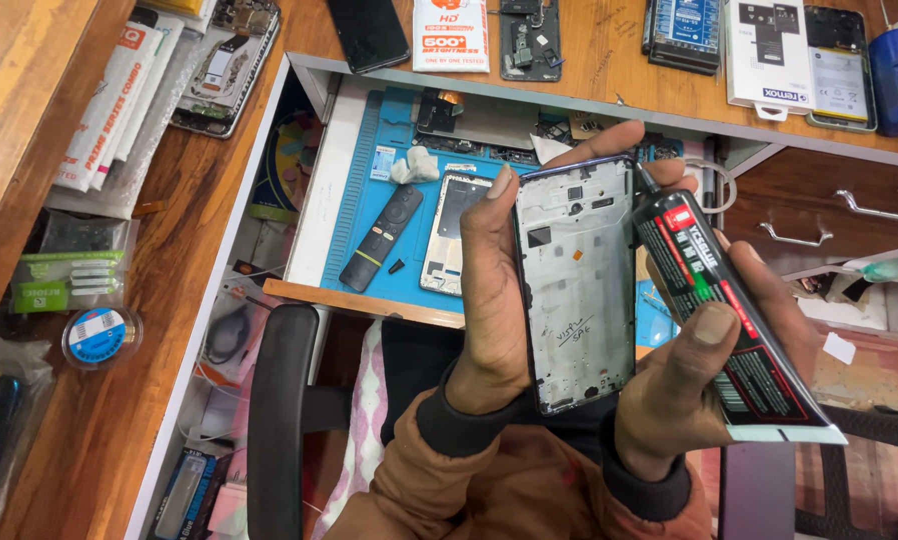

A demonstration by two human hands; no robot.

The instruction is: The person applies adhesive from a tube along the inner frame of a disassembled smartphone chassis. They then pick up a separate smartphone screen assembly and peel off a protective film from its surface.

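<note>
The left hand [494,300] is closed around a bare phone frame [577,290], held upright with its long axis vertical, above the open drawer's blue mat [369,215]. The right hand [709,370] grips a black glue tube [719,300], tilted, nozzle touching the frame's upper right corner. A remote [381,238] lies on the mat.

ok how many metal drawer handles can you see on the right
2: one silver bar handle on the upper dark wooden drawer, one lower down on the same front. Others may be hidden off frame.
</note>
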